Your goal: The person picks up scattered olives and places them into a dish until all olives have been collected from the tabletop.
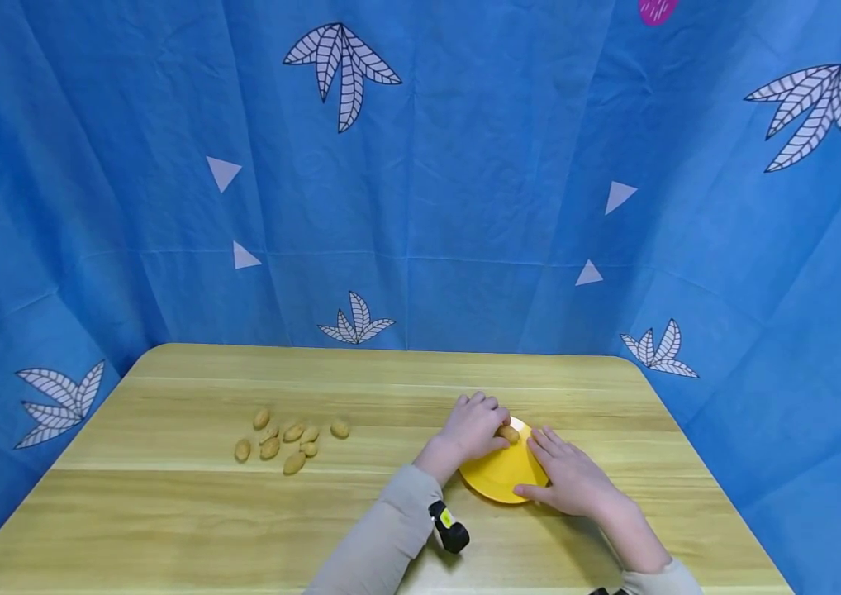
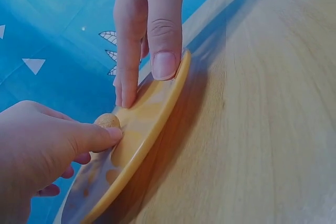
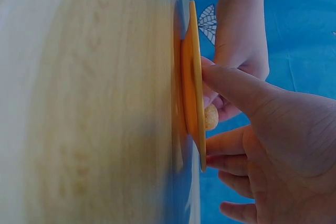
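Note:
Over the far left part of a round yellow plate (image 1: 498,479), my left hand (image 1: 468,430) holds a tan peanut in its shell (image 2: 107,121). Its thumb presses along one side of the nut, with the other fingers partly hidden behind. My right hand (image 1: 577,479) rests at the plate's right side, fingers extended and spread. In the right wrist view, the thumb (image 3: 231,82) and fingertips of that hand touch the plate's upper face close to the rim. The plate stands on the wooden table (image 1: 168,529).
Several more peanuts (image 1: 294,461) lie loosely grouped on the table's left half, one a little apart on the right of the group. A blue patterned curtain (image 1: 420,207) hangs behind and beside the table. A black wrist camera (image 1: 450,529) sits on the left sleeve.

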Demonstrator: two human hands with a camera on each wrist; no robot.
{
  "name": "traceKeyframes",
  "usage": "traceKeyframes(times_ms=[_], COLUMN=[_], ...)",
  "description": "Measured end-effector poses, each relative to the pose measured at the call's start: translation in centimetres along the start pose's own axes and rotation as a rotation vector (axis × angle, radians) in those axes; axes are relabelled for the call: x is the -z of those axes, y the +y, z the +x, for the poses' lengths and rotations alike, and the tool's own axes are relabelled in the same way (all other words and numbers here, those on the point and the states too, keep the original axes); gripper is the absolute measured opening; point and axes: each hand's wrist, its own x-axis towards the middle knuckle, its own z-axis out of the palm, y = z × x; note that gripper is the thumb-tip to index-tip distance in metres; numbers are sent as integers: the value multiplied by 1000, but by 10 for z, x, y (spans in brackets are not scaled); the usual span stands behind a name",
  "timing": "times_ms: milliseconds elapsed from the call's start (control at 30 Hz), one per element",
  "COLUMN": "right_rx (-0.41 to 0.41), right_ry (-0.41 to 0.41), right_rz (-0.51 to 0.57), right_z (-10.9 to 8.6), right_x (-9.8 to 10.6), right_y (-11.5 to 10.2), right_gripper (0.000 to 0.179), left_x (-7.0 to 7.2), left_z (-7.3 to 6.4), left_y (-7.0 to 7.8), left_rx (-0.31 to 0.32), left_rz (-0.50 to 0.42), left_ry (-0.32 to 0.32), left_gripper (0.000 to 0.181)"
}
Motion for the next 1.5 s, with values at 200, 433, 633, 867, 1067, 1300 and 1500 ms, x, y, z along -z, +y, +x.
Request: traceKeyframes(times_ms=[200, 433, 633, 867, 1067, 1300, 1500], right_rx=[4, 15, 10, -3, 0, -10, -3], right_ry=[-7, -5, -3, -15, -11, -12, -6], right_rz=[-1, -4, -4, 26, 23, 29, 26], right_z=[0, -1, -2, -1, 0, 1, 0], right_x=[1, 1, 2, 2, 1, 1, 2], right_y=[0, 0, 1, 0, 0, 0, 0], right_gripper=[88, 88, 88, 88, 87, 88, 87], left_x=[3, 11, 22, 35, 45, 51, 58], left_z=[-1, -6, -12, -28, -44, -68, -88], left_y=[0, -1, -4, -12, -22, -40, -55], left_rx=[-4, -27, -56, -100, -130, -188, -221], left_rz=[-2, 10, 16, 38, 94, 133, 202], left_ry=[5, 47, 97, 148, 182, 241, 277], left_gripper=[34, 35, 36, 34, 34, 32, 34])
